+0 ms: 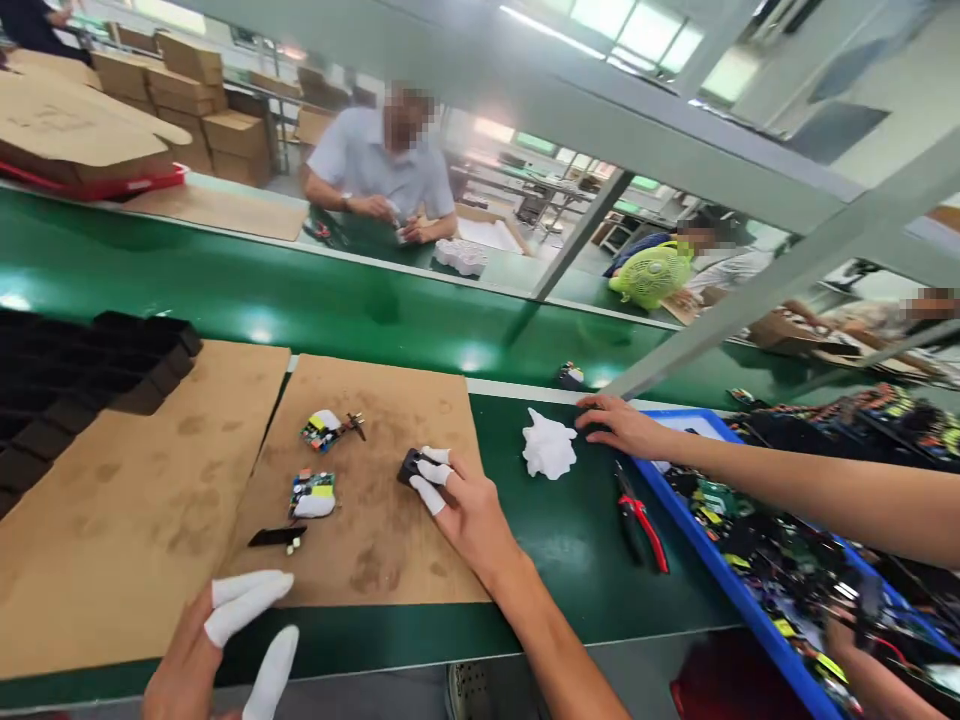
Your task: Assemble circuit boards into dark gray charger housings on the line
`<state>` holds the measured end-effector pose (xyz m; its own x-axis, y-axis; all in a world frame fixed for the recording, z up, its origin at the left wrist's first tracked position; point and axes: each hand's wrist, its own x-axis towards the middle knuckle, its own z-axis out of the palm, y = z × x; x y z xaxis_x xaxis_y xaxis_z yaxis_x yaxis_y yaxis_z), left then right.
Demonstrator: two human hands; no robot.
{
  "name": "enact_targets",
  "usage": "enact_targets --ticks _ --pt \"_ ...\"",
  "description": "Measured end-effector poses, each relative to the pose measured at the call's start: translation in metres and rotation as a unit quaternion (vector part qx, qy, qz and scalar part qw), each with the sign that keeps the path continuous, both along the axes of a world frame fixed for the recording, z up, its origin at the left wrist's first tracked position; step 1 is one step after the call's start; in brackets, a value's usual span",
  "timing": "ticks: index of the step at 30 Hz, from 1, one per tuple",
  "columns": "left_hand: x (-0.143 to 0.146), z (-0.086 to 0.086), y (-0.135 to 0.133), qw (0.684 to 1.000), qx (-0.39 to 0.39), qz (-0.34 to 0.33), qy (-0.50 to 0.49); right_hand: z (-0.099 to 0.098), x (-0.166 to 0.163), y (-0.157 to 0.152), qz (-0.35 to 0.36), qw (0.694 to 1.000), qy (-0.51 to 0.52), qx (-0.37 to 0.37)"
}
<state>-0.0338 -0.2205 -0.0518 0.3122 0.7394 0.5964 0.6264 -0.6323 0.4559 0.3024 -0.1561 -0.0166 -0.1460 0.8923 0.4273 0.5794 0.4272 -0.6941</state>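
Note:
My right hand [474, 515], with white finger cots on its fingertips, grips a small black plastic housing [409, 467] on the brown cardboard sheet [375, 545]. At the front edge of the table, my left hand [217, 640] also wears white finger cots; its thumb and fingers are apart and nothing is in them. Two small circuit boards lie between my hands: one upper board [322, 430] with a metal-pinned plug part, and one lower board [313, 494] with yellow tape and white filler. Just below them are a black strip [276, 537] and tiny pale pieces [293, 546].
Crumpled white tissue [550, 445] and red-black pliers [640, 520] lie right. A co-worker's hand [619, 425] rests near a blue tray [671, 530] full of boards. Black boxes [150, 370] stand left. A grey post [720, 310] slants across the right; another person [382, 175] sits opposite.

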Motion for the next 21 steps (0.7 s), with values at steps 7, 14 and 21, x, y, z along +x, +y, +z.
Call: enact_targets --ticks 7,14,21 --pt "0.033 -0.007 0.009 0.996 0.072 0.019 -0.055 0.011 -0.007 -0.01 -0.062 0.992 0.11 -0.023" --pt "0.026 -0.01 0.008 0.994 0.095 0.012 -0.058 0.032 -0.06 -0.066 -0.219 0.824 0.509 -0.12" --pt "0.021 -0.011 0.011 0.992 0.118 -0.004 -0.043 0.055 -0.117 -0.068 -0.218 0.576 0.77 -0.168"
